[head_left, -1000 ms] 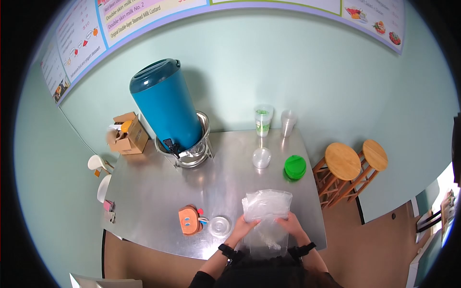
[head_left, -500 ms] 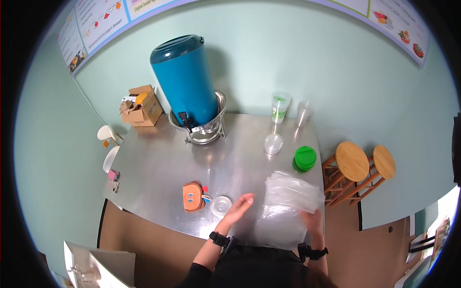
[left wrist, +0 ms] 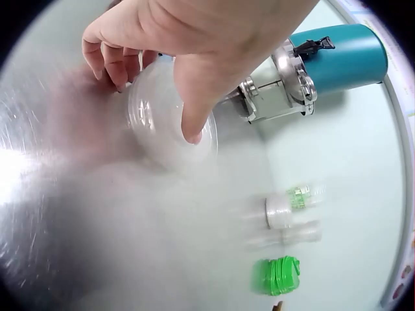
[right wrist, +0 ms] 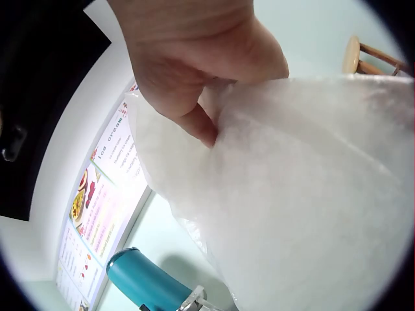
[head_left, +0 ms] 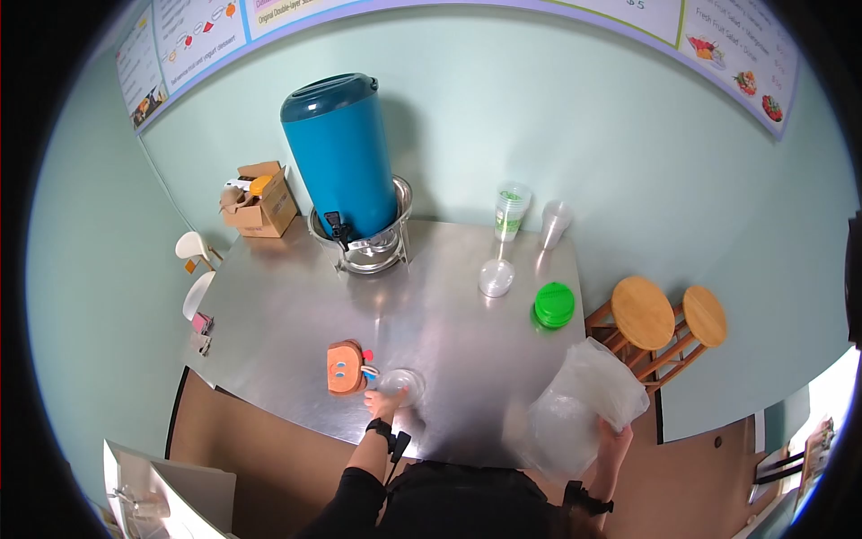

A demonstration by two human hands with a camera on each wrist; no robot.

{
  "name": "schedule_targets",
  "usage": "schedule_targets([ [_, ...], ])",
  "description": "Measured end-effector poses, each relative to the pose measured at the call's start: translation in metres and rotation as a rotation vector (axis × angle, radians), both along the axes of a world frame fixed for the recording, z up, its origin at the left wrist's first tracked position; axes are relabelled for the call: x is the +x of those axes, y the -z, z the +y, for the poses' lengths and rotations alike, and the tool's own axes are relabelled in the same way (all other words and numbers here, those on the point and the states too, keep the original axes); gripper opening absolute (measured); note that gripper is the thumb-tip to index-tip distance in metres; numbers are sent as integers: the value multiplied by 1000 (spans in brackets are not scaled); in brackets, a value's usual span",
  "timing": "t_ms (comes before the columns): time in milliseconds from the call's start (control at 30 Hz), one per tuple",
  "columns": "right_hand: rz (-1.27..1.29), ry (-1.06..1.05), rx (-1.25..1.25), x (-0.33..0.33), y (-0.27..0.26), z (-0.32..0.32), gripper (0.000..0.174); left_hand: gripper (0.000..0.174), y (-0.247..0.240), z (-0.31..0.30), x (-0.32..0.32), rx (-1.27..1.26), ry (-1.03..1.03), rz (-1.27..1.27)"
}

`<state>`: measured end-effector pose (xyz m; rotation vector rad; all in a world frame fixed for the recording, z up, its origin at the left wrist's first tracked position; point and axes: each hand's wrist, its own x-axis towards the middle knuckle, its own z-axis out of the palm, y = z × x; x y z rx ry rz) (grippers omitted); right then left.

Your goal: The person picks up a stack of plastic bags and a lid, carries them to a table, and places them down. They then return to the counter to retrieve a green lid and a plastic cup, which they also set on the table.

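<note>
In the head view my left hand [head_left: 386,404] is at the clear round plastic lids [head_left: 413,382] near the table's front edge. The left wrist view shows the thumb on the lids' upper surface and the other fingers curled at the opposite rim. Off to the right, my right hand [head_left: 614,440] grips a bundle of clear plastic bags [head_left: 575,409] by its edge, past the table's right front corner. In the right wrist view the crumpled bags [right wrist: 292,188] spread below the thumb and hide the fingers behind them. An orange-brown cartoon-faced item [head_left: 345,368] lies just left of the lids.
A tall blue drink dispenser [head_left: 339,162] stands on a metal stand at the back. Stacked cups [head_left: 510,214], a clear round container [head_left: 496,278] and a green-lidded jar [head_left: 554,305] are at the back right. A cardboard box [head_left: 265,211] sits far left; wooden stools [head_left: 642,314] stand right of the metal table.
My left hand has left the bags and moved left onto the lids. The bags have shifted right, off the table's middle, held by my right hand alone.
</note>
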<state>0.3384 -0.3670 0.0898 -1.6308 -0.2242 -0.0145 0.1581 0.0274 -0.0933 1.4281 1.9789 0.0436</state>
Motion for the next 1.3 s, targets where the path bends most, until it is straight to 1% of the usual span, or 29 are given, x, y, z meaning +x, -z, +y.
schedule_targets([
  [67, -4, 28, 14, -1, 3, -6, 21, 109, 10, 4, -1, -23, 75, -44],
  [100, 7, 34, 32, 0, 6, -9, 20, 109, 7, 4, 0, -23, 78, -42],
  [200, 22, 52, 92, 3, 14, -12, 20, 113, 3, 10, 6, -74, 126, 19],
  [267, 24, 63, 132, 6, 19, -13, 21, 116, 6, 18, 10, -179, 161, 99],
  [367, 33, 92, 110, 10, 25, -13, 22, 118, 2, 20, 12, -231, 189, 83],
  [500, 52, 93, 128, 15, 32, -11, 24, 114, -13, 13, 17, -184, 231, 61],
  [567, 53, 94, 130, 18, 33, -9, 25, 112, -16, 10, 20, -138, 253, 104],
  [600, 60, 100, 146, 19, 32, -7, 25, 112, -7, 13, 20, -139, 249, 104],
  [667, 68, 104, 159, 21, 31, -5, 26, 112, 22, 24, 19, -107, 366, -130],
  [700, 90, 96, 178, 22, 31, -5, 26, 112, 15, 20, 19, -110, 362, -130],
  [767, 112, 84, 194, 24, 29, -4, 27, 103, -11, 7, 21, 9, 332, -198],
  [800, 125, 89, 215, 25, 28, -2, 28, 103, -4, 10, 20, 7, 328, -199],
  [867, 140, 88, 233, 27, 24, 1, 29, 89, 23, 21, 15, 44, 488, -279],
  [900, 149, 79, 238, 27, 21, 2, 31, 89, 25, 22, 15, 41, 481, -278],
  [967, 163, 62, 241, 28, 19, 5, 32, 76, 29, 23, 12, -134, 339, -492],
  [1100, 232, 51, 273, 31, 20, 10, 36, 69, 10, 12, 0, -210, 347, -559],
  [1167, 241, 37, 271, 31, 20, 11, 37, 59, 5, 5, -8, -233, 321, -936],
  [1200, 241, 44, 270, 29, 17, 14, 36, 59, -7, 0, -11, -235, 320, -934],
  [1267, 243, 55, 270, 25, 15, 15, 35, 48, -40, -9, -19, -309, 316, -1158],
  [1300, 225, 59, 259, 24, 15, 15, 35, 48, -43, -10, -24, -311, 321, -1156],
])
